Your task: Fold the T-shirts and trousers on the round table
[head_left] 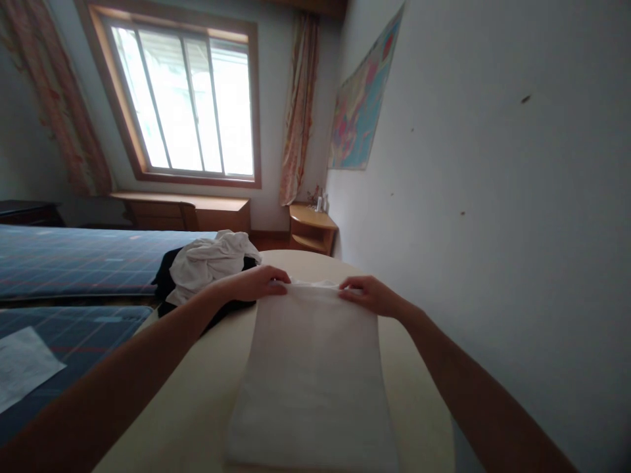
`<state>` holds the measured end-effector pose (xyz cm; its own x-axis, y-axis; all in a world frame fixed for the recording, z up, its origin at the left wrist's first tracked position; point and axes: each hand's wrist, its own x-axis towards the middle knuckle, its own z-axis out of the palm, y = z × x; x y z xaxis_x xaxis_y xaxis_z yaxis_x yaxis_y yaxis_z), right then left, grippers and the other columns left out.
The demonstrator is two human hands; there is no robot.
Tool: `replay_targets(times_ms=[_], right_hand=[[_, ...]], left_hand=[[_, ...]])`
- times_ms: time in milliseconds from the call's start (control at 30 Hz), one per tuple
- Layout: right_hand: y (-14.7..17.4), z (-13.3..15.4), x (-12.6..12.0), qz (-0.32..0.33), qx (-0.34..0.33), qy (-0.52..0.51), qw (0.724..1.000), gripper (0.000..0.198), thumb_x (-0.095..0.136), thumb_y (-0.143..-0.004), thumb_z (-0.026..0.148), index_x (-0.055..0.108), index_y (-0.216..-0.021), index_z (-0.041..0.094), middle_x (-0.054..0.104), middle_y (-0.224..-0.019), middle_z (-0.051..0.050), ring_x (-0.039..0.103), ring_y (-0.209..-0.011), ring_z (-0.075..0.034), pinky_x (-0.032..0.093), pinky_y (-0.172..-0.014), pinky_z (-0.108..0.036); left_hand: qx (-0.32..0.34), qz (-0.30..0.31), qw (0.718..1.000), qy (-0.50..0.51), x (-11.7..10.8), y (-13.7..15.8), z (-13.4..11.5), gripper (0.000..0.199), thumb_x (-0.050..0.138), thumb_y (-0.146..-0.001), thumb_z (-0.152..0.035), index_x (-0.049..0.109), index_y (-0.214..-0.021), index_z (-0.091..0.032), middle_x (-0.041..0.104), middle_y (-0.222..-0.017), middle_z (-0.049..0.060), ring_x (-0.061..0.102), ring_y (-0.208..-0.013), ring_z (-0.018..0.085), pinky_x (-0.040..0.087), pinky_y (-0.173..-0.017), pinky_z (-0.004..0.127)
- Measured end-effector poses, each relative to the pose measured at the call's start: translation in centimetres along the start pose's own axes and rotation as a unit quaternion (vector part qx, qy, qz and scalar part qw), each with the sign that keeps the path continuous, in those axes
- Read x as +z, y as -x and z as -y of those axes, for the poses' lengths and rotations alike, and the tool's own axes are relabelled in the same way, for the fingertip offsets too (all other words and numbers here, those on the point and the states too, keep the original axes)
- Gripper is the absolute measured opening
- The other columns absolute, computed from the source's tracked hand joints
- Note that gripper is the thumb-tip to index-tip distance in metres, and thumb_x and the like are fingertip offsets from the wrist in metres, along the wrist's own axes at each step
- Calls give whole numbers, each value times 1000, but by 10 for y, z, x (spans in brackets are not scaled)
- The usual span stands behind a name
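Note:
A white garment [315, 381], folded into a long narrow panel, lies on the pale round table [424, 407]. Its exact kind is hidden by the folding. At its far edge, my left hand [261, 282] pinches the left corner between thumb and fingers. My right hand [372, 294] grips the same edge towards the right corner. Between the two hands the edge looks slightly bunched. Left of my left hand, a crumpled heap of white cloth [207, 259] rests on black cloth [165, 276].
Two blue plaid mattresses [98, 256] are on the left, with a white paper [24, 361] on the nearer one. A wall [532, 276] runs close along the right. Beyond the table stand a corner shelf [313, 220] and a wooden desk [221, 205] under the window.

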<state>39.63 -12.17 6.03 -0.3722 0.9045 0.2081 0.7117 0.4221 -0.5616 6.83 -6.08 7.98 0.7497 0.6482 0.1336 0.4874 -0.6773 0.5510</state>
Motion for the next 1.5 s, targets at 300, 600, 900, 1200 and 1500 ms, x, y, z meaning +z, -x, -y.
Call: replay_targets(times_ms=[300,600,900,1200,1500], right_hand=[[-76,-56,-10,-41,18,54,997,44,62,-83,59,77,-94,19,68,-74,-2,57,-69,-17,40,-66,-27],[-93,-92,64,-44,103,247,963,35,52,-95,38,65,-125,26,67,-125,-6,53,-120,-24,32,-107,-40],[-58,-91,117,38,159,229,960,65,28,-98,57,33,-153,22,26,-161,-7,18,-149,-26,8,-120,-48],[10,-45,134,36,137,236,961,64,30,-98,54,33,-153,21,26,-161,-7,17,-149,-27,6,-121,-48],[80,-1,142,30,107,223,968,63,38,-96,57,39,-150,24,36,-157,-10,29,-144,-29,12,-118,-51]], left_hand=[[-48,-62,988,-132,-2,-74,60,31,59,-84,-34,72,-105,-17,73,-96,6,65,-86,22,46,-77,26],[-134,-111,968,-181,84,-89,101,44,53,-91,-29,57,-134,-18,59,-136,13,54,-125,29,39,-106,39],[-158,-48,962,-219,142,-63,105,59,31,-101,-48,30,-154,-21,17,-163,12,12,-150,34,20,-117,52],[-148,-44,958,-240,162,6,54,60,31,-101,-46,31,-153,-17,18,-162,16,12,-149,36,20,-117,52],[-143,-30,963,-227,170,69,4,59,40,-97,-45,38,-149,-19,32,-158,14,27,-145,34,17,-118,54]])
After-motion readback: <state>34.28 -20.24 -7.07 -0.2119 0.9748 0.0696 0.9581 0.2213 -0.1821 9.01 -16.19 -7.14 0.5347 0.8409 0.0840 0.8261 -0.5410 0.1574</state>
